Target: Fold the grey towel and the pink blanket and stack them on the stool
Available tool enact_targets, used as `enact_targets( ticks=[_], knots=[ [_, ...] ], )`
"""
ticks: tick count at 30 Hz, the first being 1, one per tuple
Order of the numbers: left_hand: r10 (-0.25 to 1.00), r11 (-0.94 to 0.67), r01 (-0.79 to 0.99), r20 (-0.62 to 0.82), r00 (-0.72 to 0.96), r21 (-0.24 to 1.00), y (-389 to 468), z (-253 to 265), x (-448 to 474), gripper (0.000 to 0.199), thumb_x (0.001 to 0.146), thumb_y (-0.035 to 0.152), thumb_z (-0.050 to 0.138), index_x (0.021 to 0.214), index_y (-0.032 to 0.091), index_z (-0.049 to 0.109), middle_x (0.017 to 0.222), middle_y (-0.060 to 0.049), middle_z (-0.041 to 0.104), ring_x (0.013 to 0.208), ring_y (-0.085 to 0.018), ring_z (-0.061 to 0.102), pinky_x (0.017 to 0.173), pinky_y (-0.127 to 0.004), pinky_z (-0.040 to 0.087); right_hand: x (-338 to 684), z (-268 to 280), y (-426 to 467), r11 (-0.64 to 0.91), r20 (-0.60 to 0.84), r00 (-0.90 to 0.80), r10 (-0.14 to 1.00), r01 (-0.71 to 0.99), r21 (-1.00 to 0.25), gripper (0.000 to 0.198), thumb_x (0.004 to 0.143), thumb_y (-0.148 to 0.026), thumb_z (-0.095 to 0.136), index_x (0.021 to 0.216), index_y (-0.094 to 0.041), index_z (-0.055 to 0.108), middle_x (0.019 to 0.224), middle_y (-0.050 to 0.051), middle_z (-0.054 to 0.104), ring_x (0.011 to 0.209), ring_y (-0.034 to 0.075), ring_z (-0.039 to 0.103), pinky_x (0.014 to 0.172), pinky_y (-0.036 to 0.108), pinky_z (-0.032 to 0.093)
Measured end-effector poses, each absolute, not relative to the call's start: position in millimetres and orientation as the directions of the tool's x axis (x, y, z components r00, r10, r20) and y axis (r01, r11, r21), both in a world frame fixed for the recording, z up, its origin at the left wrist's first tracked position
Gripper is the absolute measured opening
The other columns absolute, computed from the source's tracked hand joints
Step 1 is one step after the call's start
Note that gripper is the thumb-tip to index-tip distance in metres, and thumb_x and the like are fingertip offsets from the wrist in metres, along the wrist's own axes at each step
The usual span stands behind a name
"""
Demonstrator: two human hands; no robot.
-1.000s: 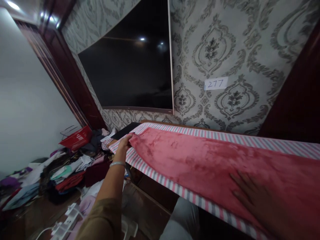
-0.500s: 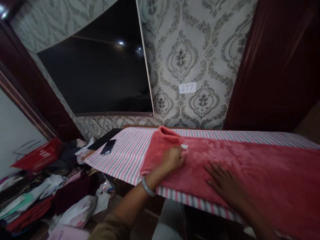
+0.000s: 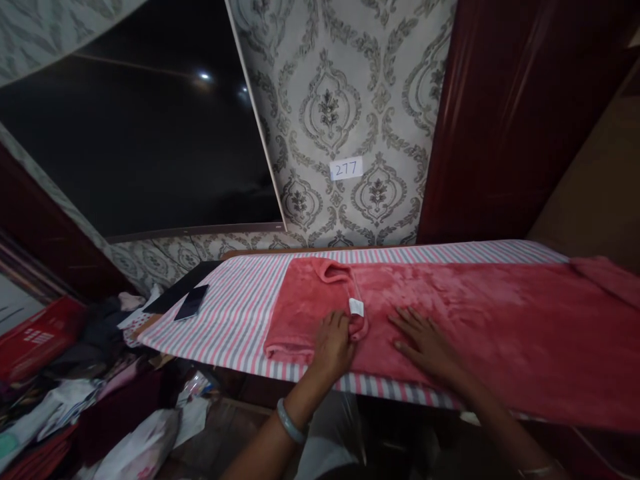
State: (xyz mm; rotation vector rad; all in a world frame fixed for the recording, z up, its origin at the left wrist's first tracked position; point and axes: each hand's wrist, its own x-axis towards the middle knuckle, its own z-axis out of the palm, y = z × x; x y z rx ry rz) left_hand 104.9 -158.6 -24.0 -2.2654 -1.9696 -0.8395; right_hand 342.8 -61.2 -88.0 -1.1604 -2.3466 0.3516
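A plush coral-red blanket [image 3: 480, 320] lies lengthwise over a striped cloth [image 3: 240, 300], its left end turned back on itself. At the loose edge of that fold, my left hand [image 3: 333, 343] has its fingers bent and closed on the fabric. A white label [image 3: 356, 307] sticks out just above those fingers. My right hand [image 3: 425, 340] lies flat on the blanket to the right of the fold, fingers spread and holding nothing. The fold's upper corner is rolled and loose, and at the far right another part of the blanket is turned over.
A dark phone [image 3: 192, 302] rests on the cloth's left end, beside a black flat panel [image 3: 183, 288]. Heaped clothes [image 3: 115, 400] and a red basket [image 3: 40, 337] fill the floor at left. Behind the table are a wall-mounted television [image 3: 145, 133] and a paper marked 277 [image 3: 346, 169].
My left hand has moved down along the fold's edge towards the front, leaving the label uncovered. My right hand remains flat on the blanket. The view has swung to the right.
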Motion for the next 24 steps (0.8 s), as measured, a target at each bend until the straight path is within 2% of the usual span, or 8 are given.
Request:
enact_targets(
  ticks=[4,7,11,14,17,20,24],
  knots=[
    [0.921,-0.225,0.928,0.376,0.102,0.297,-159.2,-24.3,103.5,0.031,0.075,0.006,0.055,0.104,0.016,0.062,0.118,-0.012,0.063,0.111,-0.028,0.055,0.096,-0.045,0.046,337.7,-73.2,-48.5,0.566,0.373,-0.443,0.815,0.477,-0.672,0.056,0.087,-0.048,0.055,0.137,-0.024,0.061,0.142,0.012,0.059,0.132,0.031,0.054,0.111,0.053,0.041],
    [0.916,-0.237,0.921,0.388,0.105,0.31,-159.4,-24.3,103.1,0.032,0.074,0.004,0.053,0.102,0.017,0.062,0.113,-0.011,0.064,0.108,-0.027,0.055,0.095,-0.043,0.046,317.2,-53.8,-31.9,0.536,0.371,-0.436,0.82,0.355,-0.766,0.054,0.087,-0.045,0.056,0.137,-0.025,0.061,0.14,0.01,0.062,0.127,0.028,0.059,0.108,0.047,0.046],
    [0.916,-0.218,0.925,0.394,0.083,0.312,-162.4,-33.3,103.0,0.032,0.074,0.005,0.054,0.102,0.019,0.062,0.115,-0.01,0.063,0.109,-0.027,0.054,0.093,-0.042,0.047,270.3,-33.3,1.5,0.551,0.388,-0.472,0.792,0.277,-0.787,0.059,0.081,-0.037,0.061,0.138,-0.023,0.059,0.143,0.01,0.059,0.131,0.029,0.055,0.112,0.047,0.043],
    [0.919,-0.21,0.933,0.384,0.087,0.293,-165.6,-44.9,102.5,0.035,0.073,0.005,0.055,0.105,0.019,0.062,0.119,-0.01,0.062,0.111,-0.027,0.053,0.093,-0.043,0.047,233.4,-29.0,29.3,0.589,0.432,-0.481,0.763,0.243,-0.771,0.074,0.073,-0.03,0.068,0.144,-0.022,0.052,0.15,0.011,0.052,0.139,0.03,0.047,0.117,0.05,0.036],
    [0.906,-0.229,0.931,0.411,0.097,0.285,-167.3,-55.0,101.3,0.039,0.072,0.004,0.055,0.107,0.02,0.063,0.121,-0.009,0.061,0.111,-0.027,0.053,0.094,-0.044,0.047,205.1,-28.8,51.5,0.571,0.409,-0.489,0.77,0.241,-0.785,0.082,0.069,-0.025,0.071,0.147,-0.023,0.047,0.152,0.011,0.049,0.142,0.031,0.042,0.118,0.051,0.032],
    [0.883,-0.243,0.926,0.462,0.087,0.289,-167.5,-61.5,101.0,0.044,0.069,0.002,0.054,0.107,0.022,0.063,0.121,-0.008,0.062,0.11,-0.026,0.053,0.092,-0.043,0.048,186.0,-24.2,65.7,0.489,0.329,-0.462,0.824,0.283,-0.825,0.077,0.073,-0.021,0.068,0.147,-0.023,0.046,0.148,0.01,0.054,0.136,0.03,0.05,0.113,0.048,0.04],
    [0.845,-0.264,0.919,0.53,0.073,0.294,-167.7,-66.4,101.2,0.046,0.067,0.002,0.055,0.107,0.023,0.064,0.118,-0.007,0.065,0.106,-0.025,0.055,0.09,-0.042,0.049,163.3,-10.4,77.9,0.411,0.216,-0.461,0.861,0.378,-0.83,0.076,0.075,-0.016,0.065,0.148,-0.019,0.045,0.132,0.009,0.066,0.116,0.026,0.064,0.099,0.038,0.051]
  ],
)
